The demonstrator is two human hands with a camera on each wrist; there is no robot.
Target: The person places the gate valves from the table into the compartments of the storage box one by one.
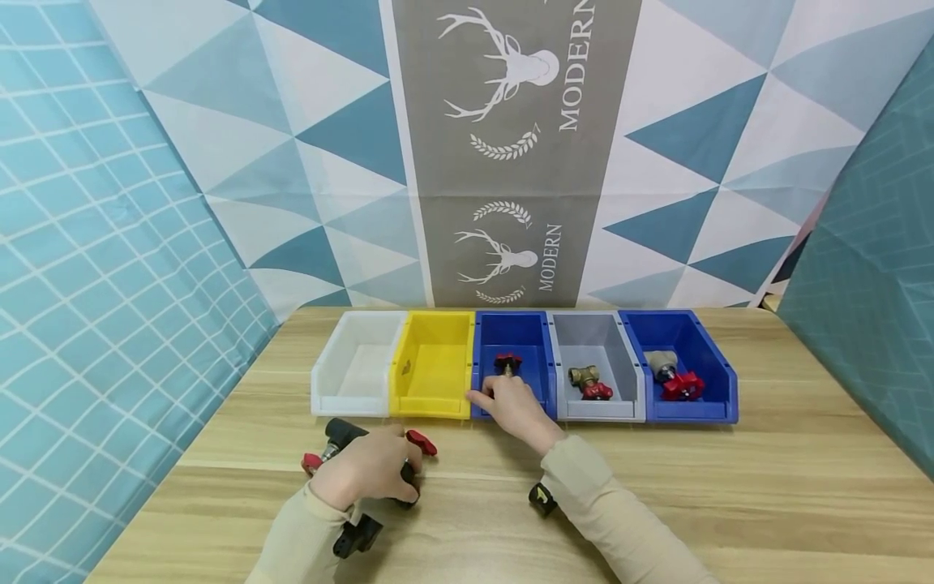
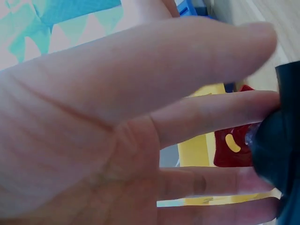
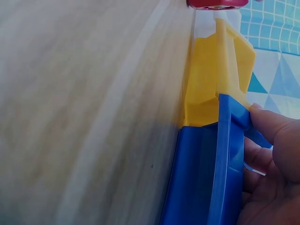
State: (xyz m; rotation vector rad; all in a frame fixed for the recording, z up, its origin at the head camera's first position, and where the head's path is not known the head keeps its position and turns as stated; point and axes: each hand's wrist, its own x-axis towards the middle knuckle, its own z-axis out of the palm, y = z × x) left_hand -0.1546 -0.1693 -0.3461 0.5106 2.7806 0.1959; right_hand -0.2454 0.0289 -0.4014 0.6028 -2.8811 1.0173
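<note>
My left hand (image 1: 372,464) is over the table among black pipe valves. Its fingertips touch or nearly touch a black valve (image 2: 288,140) with a red handwheel (image 1: 422,442), fingers fairly straight and thumb apart. Beside that hand lies another black valve (image 1: 345,431) with a red handwheel (image 1: 311,463). My right hand (image 1: 516,410) reaches over the front of the middle blue bin (image 1: 536,357), thumb near the edge shared with the yellow bin (image 3: 204,79). Just beyond its fingers sits a brass-stemmed valve with a red handwheel (image 1: 507,361); its lower part is hidden.
A white bin (image 1: 357,365) stands at the row's left end. The grey bin (image 1: 601,357) holds a brass valve (image 1: 584,375), the right blue bin (image 1: 693,414) a pale valve (image 1: 661,362) with a red handwheel. Black parts (image 1: 357,536) (image 1: 541,499) lie near my forearms.
</note>
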